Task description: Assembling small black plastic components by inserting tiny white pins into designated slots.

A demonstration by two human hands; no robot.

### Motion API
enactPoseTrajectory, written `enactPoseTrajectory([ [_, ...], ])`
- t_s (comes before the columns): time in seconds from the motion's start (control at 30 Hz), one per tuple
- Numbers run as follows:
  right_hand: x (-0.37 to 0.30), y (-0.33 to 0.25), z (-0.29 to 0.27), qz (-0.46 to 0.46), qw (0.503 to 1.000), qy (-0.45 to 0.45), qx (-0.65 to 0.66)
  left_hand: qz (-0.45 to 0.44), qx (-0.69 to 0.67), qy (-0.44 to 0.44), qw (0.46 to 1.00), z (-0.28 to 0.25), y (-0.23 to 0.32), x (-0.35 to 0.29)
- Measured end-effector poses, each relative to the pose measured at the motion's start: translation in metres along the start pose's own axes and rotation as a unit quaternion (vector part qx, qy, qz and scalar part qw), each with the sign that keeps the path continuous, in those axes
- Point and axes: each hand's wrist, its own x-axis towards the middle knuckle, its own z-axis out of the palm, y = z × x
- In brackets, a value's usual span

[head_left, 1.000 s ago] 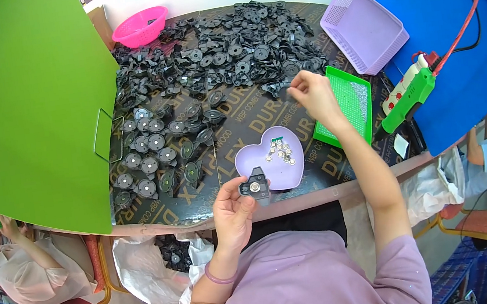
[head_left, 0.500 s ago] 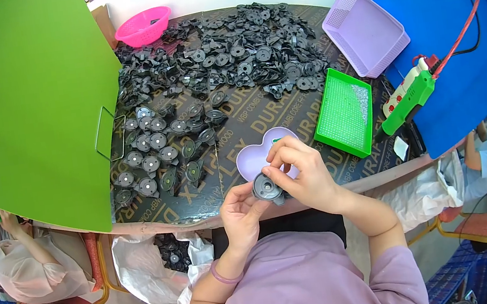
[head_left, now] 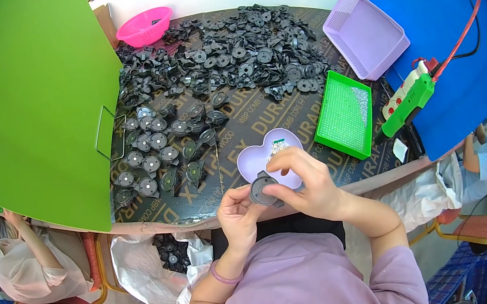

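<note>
My left hand [head_left: 236, 211] and my right hand [head_left: 306, 184] both grip one round black plastic part [head_left: 262, 189] close to my chest, at the table's near edge. Just beyond it sits a lilac heart-shaped dish [head_left: 268, 152] holding small pale pieces. A large heap of black plastic parts [head_left: 225, 62] covers the far half of the table. Rows of similar parts with grey centres [head_left: 157, 154] lie at the left.
A green tray [head_left: 343, 115] and a lilac tray [head_left: 366, 31] lie to the right, beside a green-and-white power tool [head_left: 409, 102] with a red cable. A pink basket [head_left: 145, 26] stands far left. Green and blue partition boards flank the table. People sit on both sides.
My right hand came back from the green tray to the part held by my left hand; both hands now hold it together over the table edge.
</note>
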Motion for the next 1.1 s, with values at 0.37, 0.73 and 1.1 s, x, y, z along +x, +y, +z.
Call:
enactPoseTrajectory([
  [0.37, 0.026, 0.03, 0.015, -0.275, 0.938, -0.062, -0.202, -0.016, -0.024, 0.013, 0.999, -0.005, 0.02, 0.009],
  [0.73, 0.081, 0.136, 0.072, -0.123, 0.937, -0.223, -0.238, -0.022, 0.046, 0.071, 0.996, -0.021, 0.034, 0.013],
  [1.1, 0.107, 0.213, 0.051, -0.013, 0.918, -0.089, -0.386, -0.027, 0.057, 0.069, 0.996, -0.022, 0.037, 0.013],
])
